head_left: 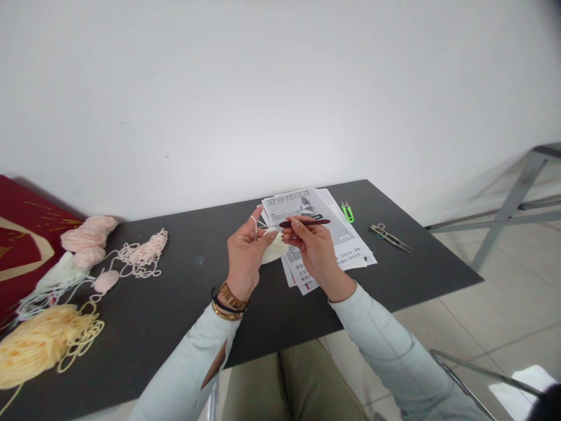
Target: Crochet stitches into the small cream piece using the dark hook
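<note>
My left hand (246,252) pinches a small cream crochet piece (274,248), with white yarn looped over the raised index finger. In my right hand (319,251) is a crochet hook (314,222) with a dark red handle, gripped like a pencil. The hook's thin metal tip points left and meets the yarn near the left index finger. Both hands are close together above the left edge of the printed sheets (346,237). Fingers partly cover the crochet piece, so its stitches are hard to make out.
On the dark table (175,327), green thread snips (347,213) and metal snips (390,238) lie right of the papers. Pink yarn (87,237), loose pink strands (144,252), white yarn (61,275) and yellow yarn (39,342) sit at left, near a red bag (26,234). A white wall stands behind.
</note>
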`<state>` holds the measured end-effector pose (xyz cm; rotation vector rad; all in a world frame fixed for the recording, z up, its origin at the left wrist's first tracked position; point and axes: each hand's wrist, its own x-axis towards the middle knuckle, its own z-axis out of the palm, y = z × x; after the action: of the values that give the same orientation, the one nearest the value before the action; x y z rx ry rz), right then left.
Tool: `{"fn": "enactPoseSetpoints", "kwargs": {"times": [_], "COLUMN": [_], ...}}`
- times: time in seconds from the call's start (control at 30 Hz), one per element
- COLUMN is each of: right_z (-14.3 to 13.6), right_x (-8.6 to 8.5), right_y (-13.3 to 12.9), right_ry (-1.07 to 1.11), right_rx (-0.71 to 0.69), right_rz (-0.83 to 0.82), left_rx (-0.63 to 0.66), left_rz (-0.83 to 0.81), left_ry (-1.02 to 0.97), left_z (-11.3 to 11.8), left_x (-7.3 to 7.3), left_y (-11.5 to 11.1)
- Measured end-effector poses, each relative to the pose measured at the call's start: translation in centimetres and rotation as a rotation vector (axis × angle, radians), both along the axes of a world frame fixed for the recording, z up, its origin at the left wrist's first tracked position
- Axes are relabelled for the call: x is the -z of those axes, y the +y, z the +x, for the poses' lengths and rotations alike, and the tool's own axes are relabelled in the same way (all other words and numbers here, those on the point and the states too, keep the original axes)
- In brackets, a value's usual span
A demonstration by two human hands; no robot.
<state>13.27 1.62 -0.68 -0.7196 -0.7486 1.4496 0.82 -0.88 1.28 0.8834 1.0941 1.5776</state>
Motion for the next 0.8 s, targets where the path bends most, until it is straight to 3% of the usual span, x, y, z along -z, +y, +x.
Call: {"fn": "enactPoseSetpoints", "kwargs": {"times": [0.1, 0.2, 0.27, 0.37, 0.43, 0.5, 0.63, 0.8], "right_z": [-0.1, 0.0, 0.3, 0.7, 0.8, 0.5, -0.2, -0.1], "right_x": [0.4, 1.1, 1.5, 1.5, 1.2, 0.9, 0.2, -0.3], "right_y": [-0.5, -1.2, -1.6, -1.8, -1.8, -1.6, -1.1, -0.5], "right_ry": [-0.228, -0.566, -0.732, -0.812, -0.705, -0.515, -0.127, 0.097], "right_rx": [0.113, 0.285, 0.307, 0.29, 0.293, 0.278, 0.056, -0.131], "right_rz": [0.159, 0.53, 0.863, 1.049, 0.987, 0.79, 0.319, 0.037], "left_rx": [-0.035, -0.053, -0.037, 0.067, 0.14, 0.151, 0.114, 0.134], "left_rz": [0.007, -0.008, -0.056, -0.113, -0.098, -0.05, 0.022, 0.057], "left_ry": [-0.03, -0.131, -0.237, -0.346, -0.363, -0.345, -0.267, -0.25], "left_z": [0.2, 0.3, 0.3, -0.1, -0.3, -0.5, -0.5, -0.6], "left_x": [0.2, 0.4, 0.2, -0.2, -0.6, -0.9, -1.0, -1.0], "left_y": [0.1, 0.2, 0.2, 0.3, 0.3, 0.2, 0.0, -0.2]}}
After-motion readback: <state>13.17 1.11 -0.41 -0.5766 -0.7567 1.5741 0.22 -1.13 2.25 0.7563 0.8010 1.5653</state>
